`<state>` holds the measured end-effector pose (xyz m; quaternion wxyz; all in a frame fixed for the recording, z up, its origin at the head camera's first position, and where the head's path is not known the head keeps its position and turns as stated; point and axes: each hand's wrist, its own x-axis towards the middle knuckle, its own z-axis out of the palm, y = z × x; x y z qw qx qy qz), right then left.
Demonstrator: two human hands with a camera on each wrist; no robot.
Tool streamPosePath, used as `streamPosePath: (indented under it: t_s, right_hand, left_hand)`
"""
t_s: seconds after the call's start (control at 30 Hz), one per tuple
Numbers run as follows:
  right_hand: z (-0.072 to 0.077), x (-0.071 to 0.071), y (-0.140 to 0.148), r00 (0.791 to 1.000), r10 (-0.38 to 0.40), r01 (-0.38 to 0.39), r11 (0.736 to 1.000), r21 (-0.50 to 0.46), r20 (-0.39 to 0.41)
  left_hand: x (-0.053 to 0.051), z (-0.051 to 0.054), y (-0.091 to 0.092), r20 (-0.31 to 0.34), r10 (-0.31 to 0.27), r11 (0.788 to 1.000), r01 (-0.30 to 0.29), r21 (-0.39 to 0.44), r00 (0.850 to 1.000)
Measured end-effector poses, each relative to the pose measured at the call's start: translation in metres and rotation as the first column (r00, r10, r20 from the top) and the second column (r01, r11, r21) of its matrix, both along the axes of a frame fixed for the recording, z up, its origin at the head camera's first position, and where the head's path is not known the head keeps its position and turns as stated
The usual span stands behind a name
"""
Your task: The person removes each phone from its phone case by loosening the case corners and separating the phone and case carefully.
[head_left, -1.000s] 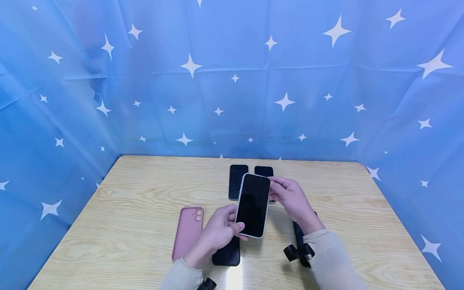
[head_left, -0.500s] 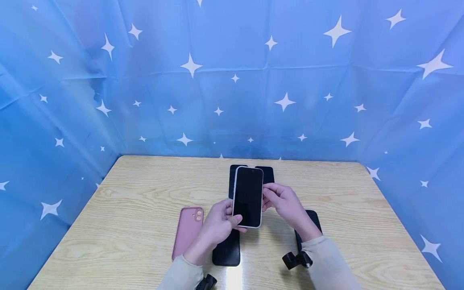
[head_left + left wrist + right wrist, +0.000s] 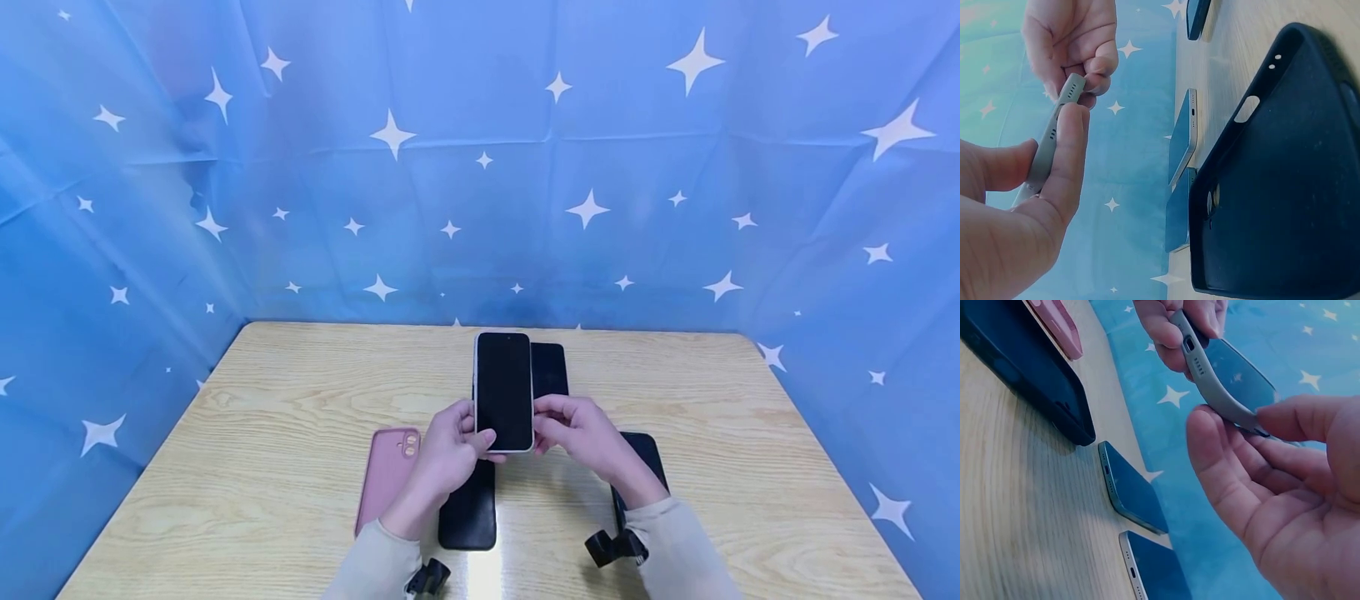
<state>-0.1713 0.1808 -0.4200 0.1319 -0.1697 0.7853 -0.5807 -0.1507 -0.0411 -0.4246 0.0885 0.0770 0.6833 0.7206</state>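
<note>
Head: phone (image 3: 505, 383) in pale case, screen up, held above the table (image 3: 285, 392) towards its far edge; left hand (image 3: 447, 457) curled around the lower left corner, right hand (image 3: 576, 431) pinching the right side. Left wrist: black case (image 3: 1285, 181), hollow side showing. Right wrist: two further phones (image 3: 1137, 494) lying near the table's far edge.

No lettering, brand name, label or number can be read in any of the three views, whether on the held phone (image 3: 504, 387), on the pink case (image 3: 386, 479), on the black case (image 3: 1279, 187) or on the two flat phones (image 3: 1138, 492) (image 3: 1157, 569). As signs, only white four-pointed stars (image 3: 392, 134) can be made out, printed in several sizes on the blue backdrop (image 3: 480, 83).
</note>
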Motion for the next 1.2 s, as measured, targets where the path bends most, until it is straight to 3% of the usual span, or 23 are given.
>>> streamPosePath:
  t_s: [0.23, 0.8, 1.0, 1.2]
  right_hand:
    - [-0.002, 0.005, -0.002, 0.998, 0.053, -0.052, 0.999, -0.012, 0.028]
    - [-0.008, 0.008, -0.004, 0.999, 0.035, -0.034, 0.997, -0.064, 0.024]
    - [-0.014, 0.005, -0.001, 0.994, 0.101, -0.095, 0.984, -0.15, 0.028]
    - [-0.017, 0.003, 0.0, 0.991, 0.123, -0.11, 0.97, -0.218, 0.05]
  left_hand:
    - [-0.002, -0.001, 0.002, -0.002, 0.022, 1.0, -0.022, -0.005, 1.0]
    - [-0.001, 0.001, 0.005, -0.001, 0.015, 1.0, -0.015, 0.001, 1.0]
    - [0.0, 0.001, 0.006, 0.012, 0.023, 0.999, -0.024, 0.029, 1.0]
    - [-0.001, -0.002, 0.006, 0.049, -0.008, 0.993, 0.002, 0.118, 0.999]
